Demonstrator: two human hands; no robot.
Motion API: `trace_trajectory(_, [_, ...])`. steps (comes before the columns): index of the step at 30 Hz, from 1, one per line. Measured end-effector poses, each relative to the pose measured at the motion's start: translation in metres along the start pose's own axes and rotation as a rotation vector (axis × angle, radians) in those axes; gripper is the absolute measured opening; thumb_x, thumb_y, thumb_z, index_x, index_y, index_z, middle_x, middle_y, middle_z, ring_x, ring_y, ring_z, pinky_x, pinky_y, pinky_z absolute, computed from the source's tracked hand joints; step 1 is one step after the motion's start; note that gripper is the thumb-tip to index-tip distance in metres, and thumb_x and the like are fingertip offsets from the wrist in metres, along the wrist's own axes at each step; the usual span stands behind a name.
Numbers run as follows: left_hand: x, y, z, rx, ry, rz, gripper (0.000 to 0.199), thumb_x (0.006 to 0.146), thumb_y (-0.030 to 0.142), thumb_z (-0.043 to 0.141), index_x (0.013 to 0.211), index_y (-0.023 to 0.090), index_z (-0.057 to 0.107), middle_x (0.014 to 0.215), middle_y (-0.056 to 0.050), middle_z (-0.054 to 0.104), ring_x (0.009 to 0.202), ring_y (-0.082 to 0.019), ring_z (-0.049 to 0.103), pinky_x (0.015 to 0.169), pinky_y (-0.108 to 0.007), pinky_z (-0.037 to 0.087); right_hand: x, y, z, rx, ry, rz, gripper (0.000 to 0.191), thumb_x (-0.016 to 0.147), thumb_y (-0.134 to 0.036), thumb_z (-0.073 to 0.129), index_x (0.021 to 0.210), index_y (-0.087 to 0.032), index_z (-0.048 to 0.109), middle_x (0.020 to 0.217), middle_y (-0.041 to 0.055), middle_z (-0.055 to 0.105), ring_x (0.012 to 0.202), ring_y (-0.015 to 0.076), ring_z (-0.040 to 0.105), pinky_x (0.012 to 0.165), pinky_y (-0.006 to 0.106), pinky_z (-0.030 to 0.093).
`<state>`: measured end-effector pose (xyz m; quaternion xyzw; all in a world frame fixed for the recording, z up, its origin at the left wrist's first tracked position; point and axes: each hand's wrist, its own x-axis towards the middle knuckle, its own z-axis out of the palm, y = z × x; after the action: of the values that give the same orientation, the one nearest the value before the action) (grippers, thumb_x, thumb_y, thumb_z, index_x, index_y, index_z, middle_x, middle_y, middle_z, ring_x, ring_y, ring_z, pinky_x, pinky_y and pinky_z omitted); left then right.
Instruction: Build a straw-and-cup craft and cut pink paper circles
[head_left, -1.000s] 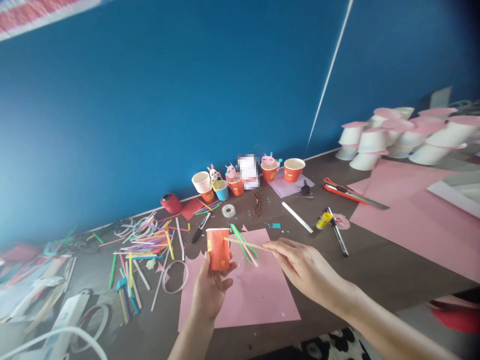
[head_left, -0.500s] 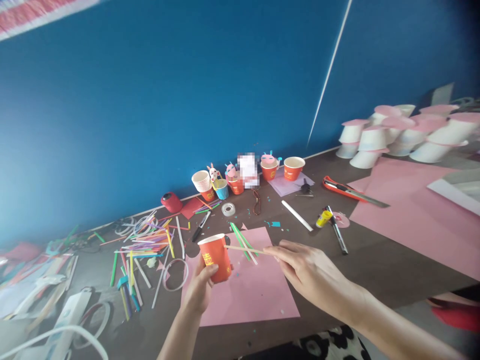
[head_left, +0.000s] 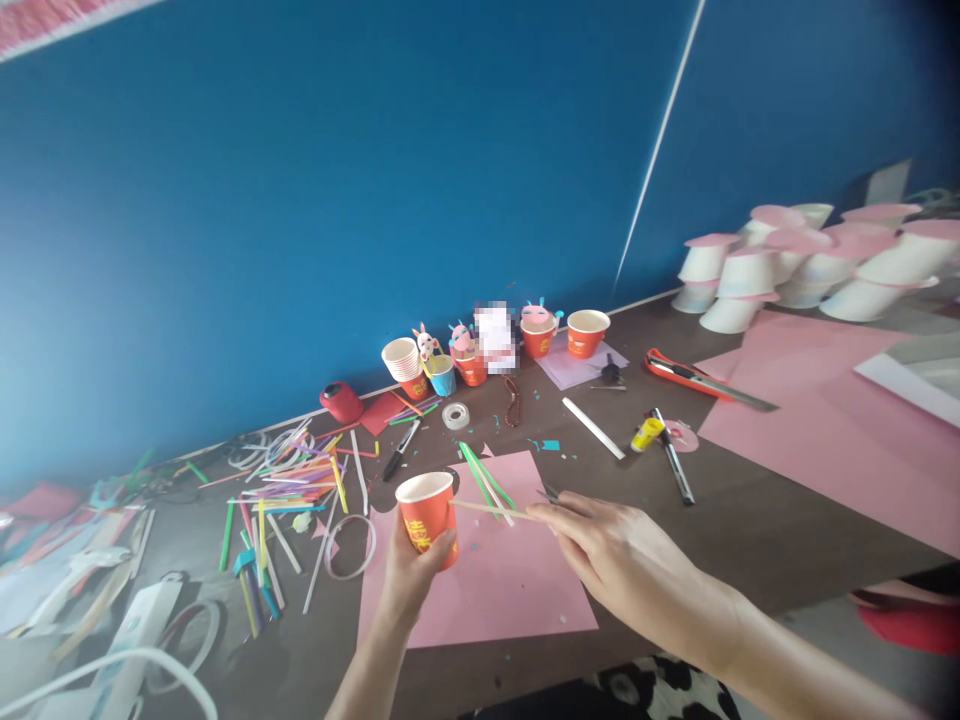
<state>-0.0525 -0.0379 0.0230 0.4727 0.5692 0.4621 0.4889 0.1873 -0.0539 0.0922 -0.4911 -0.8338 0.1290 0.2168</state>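
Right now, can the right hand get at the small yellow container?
Probably yes: only tabletop shows between the right hand and the small yellow container. The hand is holding a thin stick, though, so it would likely need to free some fingers.

I see an orange-red paper cup (head_left: 431,515) with yellow lettering, a cream stick (head_left: 474,506), pink paper (head_left: 517,595), a blue wall (head_left: 375,200).
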Motion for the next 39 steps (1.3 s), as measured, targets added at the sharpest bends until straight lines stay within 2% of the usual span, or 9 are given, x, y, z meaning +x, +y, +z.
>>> trace_trajectory(5, [-0.006, 0.002, -0.003, 0.232, 0.024, 0.13, 0.045, 0.066, 0.029, 0.062, 0.105, 0.015, 0.045, 0.087, -0.007, 0.06, 0.076, -0.018, 0.058, 0.068, -0.03, 0.047, -0.003, -0.006, -0.006, -0.015, 0.013, -0.038, 0.032, 0.078, -0.006, 0.041, 0.1, -0.02, 0.059, 0.073, 0.0022, 0.062, 0.064, 0.0118, 0.059, 0.058, 0.02, 0.043])
trace_trajectory(8, [-0.009, 0.002, -0.005, 0.359, 0.094, 0.233, 0.051, 0.061, 0.027, 0.064, 0.106, 0.013, 0.045, 0.094, -0.01, 0.059, 0.085, -0.021, 0.058, 0.075, -0.033, 0.047, -0.006, -0.008, -0.01, -0.038, 0.002, -0.046, 0.032, 0.078, -0.007, 0.041, 0.1, -0.021, 0.058, 0.074, 0.002, 0.063, 0.062, 0.0118, 0.059, 0.057, 0.021, 0.043])
trace_trajectory(13, [-0.011, -0.007, -0.01, 0.424, 0.147, 0.336, 0.061, 0.059, 0.026, 0.066, 0.114, 0.012, 0.042, 0.104, -0.014, 0.057, 0.097, -0.024, 0.055, 0.084, -0.037, 0.044, -0.012, -0.011, -0.007, -0.086, -0.031, -0.054, 0.036, 0.076, -0.005, 0.04, 0.105, -0.021, 0.055, 0.077, 0.0024, 0.062, 0.064, 0.0127, 0.058, 0.057, 0.023, 0.045])
trace_trajectory(18, [-0.011, -0.005, -0.009, 0.392, 0.109, 0.32, 0.062, 0.062, 0.024, 0.064, 0.117, 0.013, 0.04, 0.106, -0.013, 0.057, 0.096, -0.023, 0.055, 0.085, -0.036, 0.043, -0.018, -0.014, 0.001, -0.147, -0.017, -0.053, 0.045, 0.076, -0.006, 0.042, 0.118, -0.023, 0.046, 0.09, 0.0036, 0.06, 0.077, 0.0169, 0.059, 0.064, 0.029, 0.047])
trace_trajectory(23, [-0.014, 0.006, -0.006, 0.348, 0.111, 0.256, 0.062, 0.06, 0.024, 0.066, 0.116, 0.015, 0.042, 0.101, -0.011, 0.059, 0.091, -0.023, 0.057, 0.081, -0.034, 0.044, -0.015, -0.017, 0.002, -0.134, 0.02, -0.061, 0.042, 0.081, -0.008, 0.039, 0.117, -0.026, 0.048, 0.091, 0.0039, 0.061, 0.081, 0.0185, 0.058, 0.068, 0.033, 0.048])
trace_trajectory(29, [-0.019, 0.012, -0.003, 0.336, 0.154, 0.268, 0.065, 0.055, 0.025, 0.069, 0.114, 0.016, 0.044, 0.103, -0.01, 0.06, 0.093, -0.024, 0.056, 0.083, -0.034, 0.042, -0.01, -0.018, 0.003, 0.035, 0.06, -0.043, 0.038, 0.078, -0.007, 0.041, 0.108, -0.023, 0.056, 0.084, 0.0037, 0.065, 0.072, 0.015, 0.061, 0.064, 0.025, 0.049])
trace_trajectory(33, [-0.019, 0.014, -0.004, 0.353, 0.197, 0.304, 0.072, 0.051, 0.025, 0.072, 0.116, 0.017, 0.043, 0.097, -0.009, 0.062, 0.087, -0.024, 0.059, 0.08, -0.033, 0.043, -0.009, -0.018, 0.0, 0.098, 0.051, -0.042, 0.039, 0.078, -0.006, 0.04, 0.109, -0.022, 0.056, 0.081, 0.0037, 0.066, 0.067, 0.0138, 0.062, 0.062, 0.023, 0.049])
trace_trajectory(36, [-0.02, 0.015, -0.005, 0.325, 0.169, 0.287, 0.068, 0.052, 0.026, 0.072, 0.114, 0.017, 0.045, 0.1, -0.009, 0.061, 0.091, -0.024, 0.057, 0.082, -0.034, 0.042, -0.011, -0.018, -0.003, 0.057, 0.034, -0.067, 0.041, 0.078, -0.006, 0.04, 0.113, -0.024, 0.054, 0.082, 0.0041, 0.065, 0.069, 0.014, 0.062, 0.064, 0.024, 0.05])
trace_trajectory(39, [-0.021, 0.016, -0.005, 0.225, 0.051, 0.185, 0.055, 0.058, 0.029, 0.069, 0.107, 0.015, 0.05, 0.098, -0.011, 0.061, 0.092, -0.025, 0.056, 0.082, -0.036, 0.042, -0.012, -0.019, -0.001, 0.021, 0.011, -0.082, 0.045, 0.08, -0.007, 0.041, 0.12, -0.026, 0.048, 0.093, 0.0045, 0.063, 0.079, 0.0156, 0.06, 0.069, 0.027, 0.05])
